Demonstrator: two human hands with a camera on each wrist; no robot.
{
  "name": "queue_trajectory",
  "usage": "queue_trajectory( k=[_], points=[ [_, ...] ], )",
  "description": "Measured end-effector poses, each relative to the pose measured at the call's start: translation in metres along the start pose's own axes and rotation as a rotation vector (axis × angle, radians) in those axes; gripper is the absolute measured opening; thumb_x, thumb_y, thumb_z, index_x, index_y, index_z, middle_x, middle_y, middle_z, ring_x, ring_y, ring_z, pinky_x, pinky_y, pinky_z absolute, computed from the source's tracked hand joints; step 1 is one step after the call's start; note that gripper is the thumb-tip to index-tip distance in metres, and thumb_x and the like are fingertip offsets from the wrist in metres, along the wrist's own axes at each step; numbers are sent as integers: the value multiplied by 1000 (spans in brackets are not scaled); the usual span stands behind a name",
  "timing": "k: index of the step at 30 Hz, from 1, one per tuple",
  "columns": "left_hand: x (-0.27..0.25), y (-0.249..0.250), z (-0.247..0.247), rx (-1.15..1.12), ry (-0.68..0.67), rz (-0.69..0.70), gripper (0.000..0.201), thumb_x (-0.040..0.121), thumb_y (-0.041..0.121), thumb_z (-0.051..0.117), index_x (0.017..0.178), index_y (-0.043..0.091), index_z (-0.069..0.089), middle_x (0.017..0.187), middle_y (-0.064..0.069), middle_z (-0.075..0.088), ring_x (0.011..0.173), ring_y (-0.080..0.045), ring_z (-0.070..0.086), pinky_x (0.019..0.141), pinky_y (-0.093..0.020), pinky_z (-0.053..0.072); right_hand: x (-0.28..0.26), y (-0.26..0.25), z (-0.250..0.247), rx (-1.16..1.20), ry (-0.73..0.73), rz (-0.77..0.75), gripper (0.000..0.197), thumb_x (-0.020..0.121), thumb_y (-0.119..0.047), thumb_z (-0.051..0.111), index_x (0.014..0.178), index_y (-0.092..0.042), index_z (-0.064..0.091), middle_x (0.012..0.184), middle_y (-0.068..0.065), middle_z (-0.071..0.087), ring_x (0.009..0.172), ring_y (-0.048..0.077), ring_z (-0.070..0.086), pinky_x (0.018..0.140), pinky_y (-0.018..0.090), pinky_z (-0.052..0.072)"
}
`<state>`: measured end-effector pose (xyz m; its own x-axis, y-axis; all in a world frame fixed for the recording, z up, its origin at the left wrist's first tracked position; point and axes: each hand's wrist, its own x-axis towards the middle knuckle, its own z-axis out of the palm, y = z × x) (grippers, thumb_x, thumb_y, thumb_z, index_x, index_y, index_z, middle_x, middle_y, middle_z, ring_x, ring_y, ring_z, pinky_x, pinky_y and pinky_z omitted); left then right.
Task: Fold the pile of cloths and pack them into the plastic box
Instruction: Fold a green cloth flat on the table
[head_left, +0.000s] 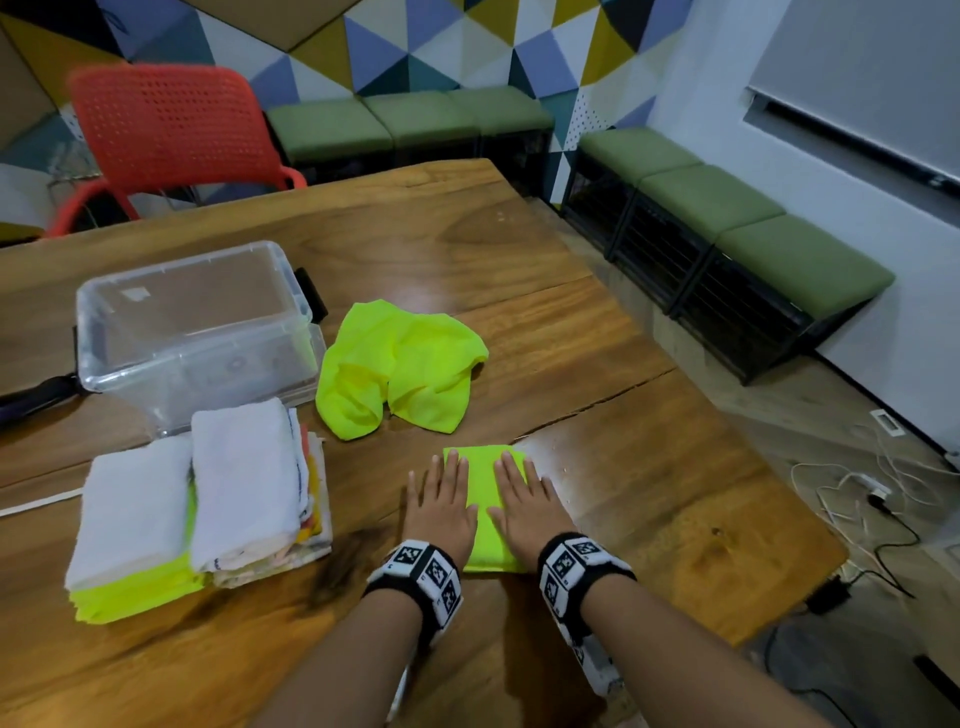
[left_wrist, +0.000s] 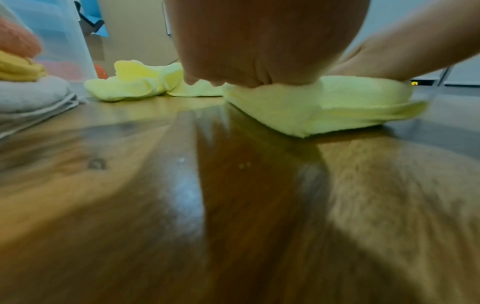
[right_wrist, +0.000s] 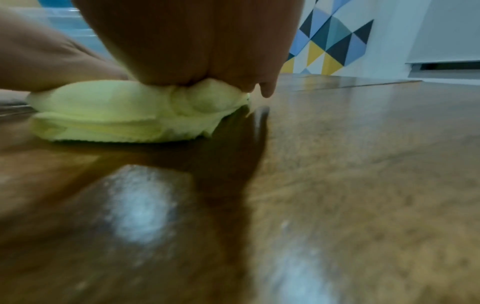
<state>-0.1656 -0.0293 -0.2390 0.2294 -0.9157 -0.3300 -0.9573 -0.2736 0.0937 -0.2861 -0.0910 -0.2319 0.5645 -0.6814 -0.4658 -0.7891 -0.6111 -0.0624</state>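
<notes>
A folded neon-yellow cloth (head_left: 485, 499) lies on the wooden table (head_left: 649, 493) in front of me. My left hand (head_left: 441, 501) lies flat on its left edge and my right hand (head_left: 524, 501) flat on its right side, fingers straight, both pressing down. In the left wrist view the palm (left_wrist: 259, 51) bears on the folded cloth (left_wrist: 324, 107); in the right wrist view the palm (right_wrist: 194, 45) squashes the cloth (right_wrist: 116, 111). An unfolded neon-yellow cloth (head_left: 400, 371) lies crumpled beyond. The clear plastic box (head_left: 197, 327) stands at the left, with nothing showing inside.
Left of my hands sit two stacks of folded cloths: white towels over neon-yellow ones (head_left: 132, 525) and a white towel over patterned ones (head_left: 254, 483). A red chair (head_left: 166, 130) stands behind the table. The table's right edge drops to a floor with cables (head_left: 872, 493).
</notes>
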Motion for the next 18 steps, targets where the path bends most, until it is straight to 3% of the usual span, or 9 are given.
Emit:
queue_trajectory(
  k=[1, 3, 6, 8, 12, 16, 18],
  points=[
    [1, 0, -1, -8, -10, -3, 59, 98, 41, 5, 148, 16, -14, 157, -3, -17, 146, -24, -10, 117, -48, -2, 1, 2, -1, -3, -17, -7, 97, 62, -55, -24, 148, -12, -15, 156, 5, -20, 146, 28, -13, 118, 42, 0],
    [0, 3, -7, -69, 3, -34, 62, 100, 40, 21, 149, 19, -11, 158, -4, -12, 147, -25, 2, 116, -44, 14, -1, 5, -6, 41, -8, 0, 81, 81, -58, -10, 149, -15, -12, 157, 5, -17, 146, 28, -9, 118, 42, 3],
    [-5, 10, -18, -334, 89, -207, 69, 96, 42, 37, 150, 19, 0, 151, -10, 23, 134, -27, 34, 103, -39, 34, -10, 9, -10, 275, 143, 162, 61, 98, -44, 25, 150, -17, 7, 156, 10, 12, 140, 29, 23, 109, 40, 28],
    [-4, 10, -27, -552, 21, -313, 67, 95, 40, 43, 148, 13, 12, 145, -14, 30, 129, -31, 40, 100, -39, 38, -12, 9, -8, 462, 129, 266, 57, 98, -38, 36, 146, -14, 19, 143, 13, 34, 126, 31, 42, 98, 39, 40],
    [4, 7, -37, -638, -73, -338, 57, 93, 32, 49, 139, 4, 31, 145, -18, 27, 133, -33, 33, 107, -38, 32, -11, 6, -7, 765, 23, 279, 50, 96, -28, 47, 139, -8, 33, 137, 15, 48, 123, 30, 48, 97, 33, 41],
    [1, 5, -24, -789, -127, -356, 66, 89, 29, 56, 143, 10, 23, 141, -18, 39, 127, -36, 43, 103, -40, 40, -15, -1, -2, 904, 40, 384, 44, 93, -23, 54, 129, -1, 41, 132, 18, 51, 121, 31, 50, 97, 35, 42],
    [-4, 3, -18, -881, -113, -332, 72, 86, 27, 60, 144, 9, 20, 138, -18, 45, 123, -35, 47, 102, -42, 42, -20, -7, -3, 1025, 84, 427, 44, 92, -18, 53, 130, 0, 37, 133, 21, 49, 121, 33, 49, 99, 38, 42]
  ],
)
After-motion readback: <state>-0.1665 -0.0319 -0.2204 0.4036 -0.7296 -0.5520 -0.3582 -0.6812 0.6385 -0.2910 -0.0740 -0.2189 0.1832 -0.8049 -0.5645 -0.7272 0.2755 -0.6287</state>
